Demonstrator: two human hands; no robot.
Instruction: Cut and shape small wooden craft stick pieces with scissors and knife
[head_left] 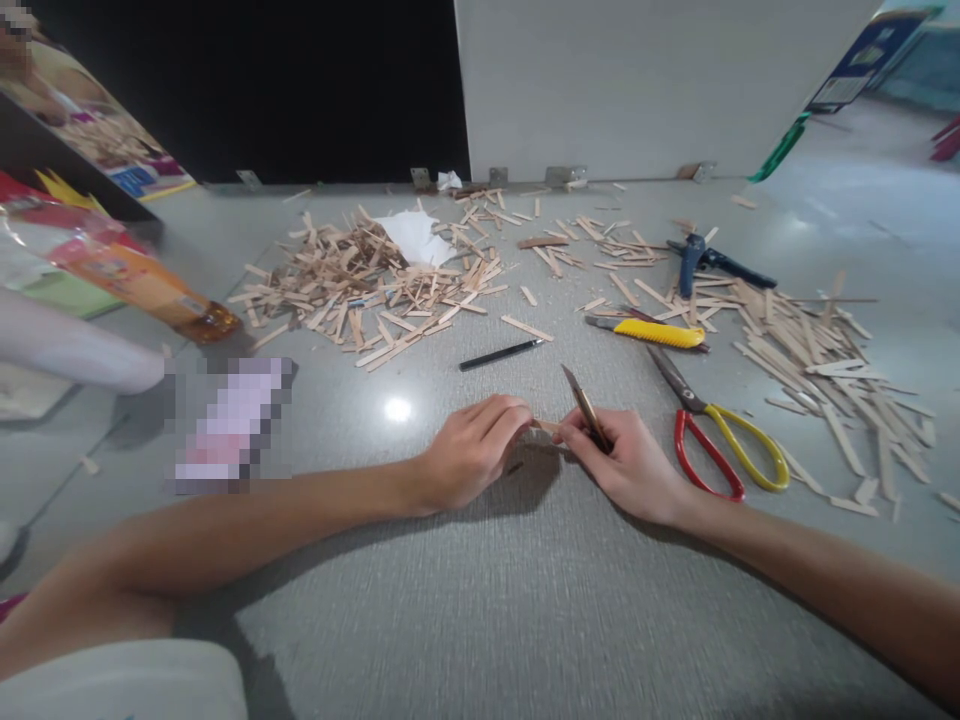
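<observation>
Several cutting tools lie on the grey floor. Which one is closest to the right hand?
The scissors with one red and one yellow handle, just beside the right hand. The yellow utility knife and the blue-handled tool lie farther back among the sticks.

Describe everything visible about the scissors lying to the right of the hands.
The scissors lie flat on the grey table, shut, just right of the right hand without touching it. One handle loop is red, the other yellow, seemingly plastic; the dark metal blades point away toward the yellow utility knife. The yellow loop sits close to the scattered wooden sticks.
</observation>
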